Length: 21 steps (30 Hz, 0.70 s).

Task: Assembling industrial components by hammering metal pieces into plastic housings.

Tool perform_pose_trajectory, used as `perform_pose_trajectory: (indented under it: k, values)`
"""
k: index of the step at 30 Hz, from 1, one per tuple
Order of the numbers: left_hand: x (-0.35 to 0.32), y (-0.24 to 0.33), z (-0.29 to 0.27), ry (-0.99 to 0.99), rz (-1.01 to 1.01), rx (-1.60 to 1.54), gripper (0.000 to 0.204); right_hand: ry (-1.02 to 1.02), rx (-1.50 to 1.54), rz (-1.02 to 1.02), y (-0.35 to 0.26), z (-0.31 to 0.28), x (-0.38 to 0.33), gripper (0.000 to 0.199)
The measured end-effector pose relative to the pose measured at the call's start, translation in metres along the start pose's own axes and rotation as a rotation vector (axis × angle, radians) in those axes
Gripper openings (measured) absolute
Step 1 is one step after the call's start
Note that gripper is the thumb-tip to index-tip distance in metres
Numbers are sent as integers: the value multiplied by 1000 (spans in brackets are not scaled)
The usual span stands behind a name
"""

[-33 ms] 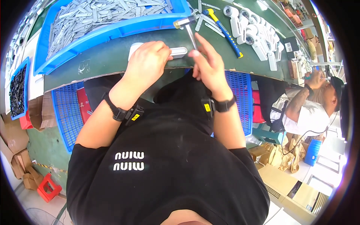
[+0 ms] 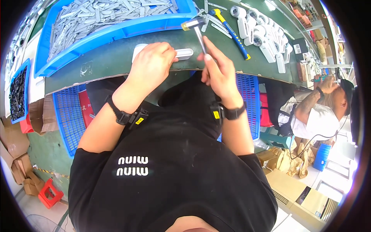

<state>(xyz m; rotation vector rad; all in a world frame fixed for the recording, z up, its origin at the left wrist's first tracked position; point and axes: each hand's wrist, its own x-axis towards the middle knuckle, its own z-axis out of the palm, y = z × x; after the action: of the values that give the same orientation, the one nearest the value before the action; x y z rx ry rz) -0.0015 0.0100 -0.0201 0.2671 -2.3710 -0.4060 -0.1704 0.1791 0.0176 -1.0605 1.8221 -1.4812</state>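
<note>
My left hand [image 2: 152, 63] is closed over a white elongated plastic part [image 2: 184, 53] near the bench's front edge. The part's rounded, grooved end sticks out to the right of my fingers, and its middle is hidden under them. My right hand [image 2: 219, 71] grips the thin metal handle of a small mallet [image 2: 193, 24]. The mallet's head, yellowish at one end and dark at the other, is raised above the bench, beyond the part and apart from it.
A blue tray [image 2: 116, 34] heaped with flat grey strips fills the far left. A blue-and-yellow hammer [image 2: 232, 34] lies right of the mallet. Several white round-headed parts [image 2: 266, 42] stand farther right. Blue crates [image 2: 69, 116] sit below the bench. Another person [image 2: 320, 112] works at the right.
My right hand and the mallet have shifted slightly to the right. My left hand and the white part stay where they were. The other person's hand has moved a little.
</note>
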Motion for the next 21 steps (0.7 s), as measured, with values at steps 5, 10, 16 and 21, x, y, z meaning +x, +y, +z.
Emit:
perform_pose_trajectory:
  k: [5,10,16,21]
  values:
    - [0,3,-1,57,45,-2,9,178,-494,-426,-4,-17,-53,57]
    - [-2,2,0,0,12,45,13,60,-682,-257,22,-12,-68,62]
    - [2,0,0,8,31,33,13,221,-530,-371,7,-2,-62,62]
    - [-2,0,0,33,35,25,12,59,-578,-292,-3,-3,-61,61]
